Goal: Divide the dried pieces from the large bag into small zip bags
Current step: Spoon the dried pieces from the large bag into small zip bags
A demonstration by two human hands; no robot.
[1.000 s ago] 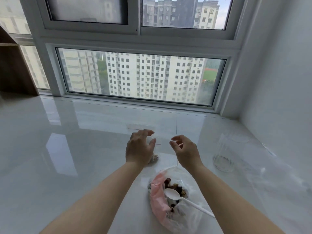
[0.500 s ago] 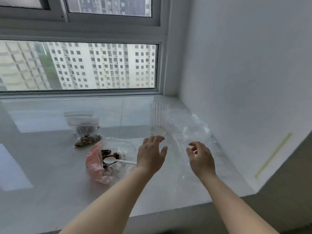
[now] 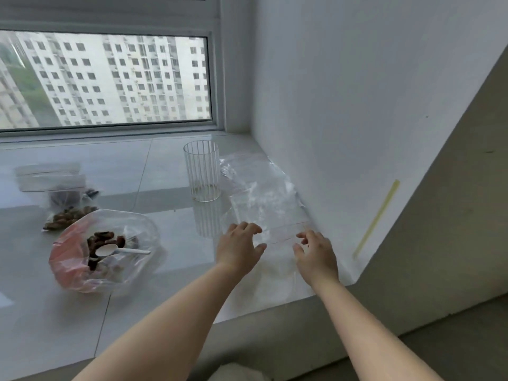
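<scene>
The large bag (image 3: 137, 232), clear with a pink side, lies open at the left with dark dried pieces (image 3: 105, 239) and a white plastic spoon (image 3: 110, 250) in it. Behind it a small zip bag (image 3: 67, 215) lies filled with brown pieces. A pile of empty clear zip bags (image 3: 264, 193) stretches along the wall at the right. My left hand (image 3: 239, 247) and my right hand (image 3: 316, 251) hover with fingers spread over the near end of that pile, at a bag's zip strip (image 3: 283, 232). Neither hand grips anything.
A ribbed clear glass (image 3: 202, 174) stands empty between the large bag and the pile. More small zip bags (image 3: 52, 177) lie at the far left near the window. The white wall (image 3: 357, 105) closes the right side; the sill's front edge (image 3: 275, 306) runs just below my hands.
My view swung right, away from the filled small bag. Both hands moved from above the large bag across to the pile of empty bags by the wall.
</scene>
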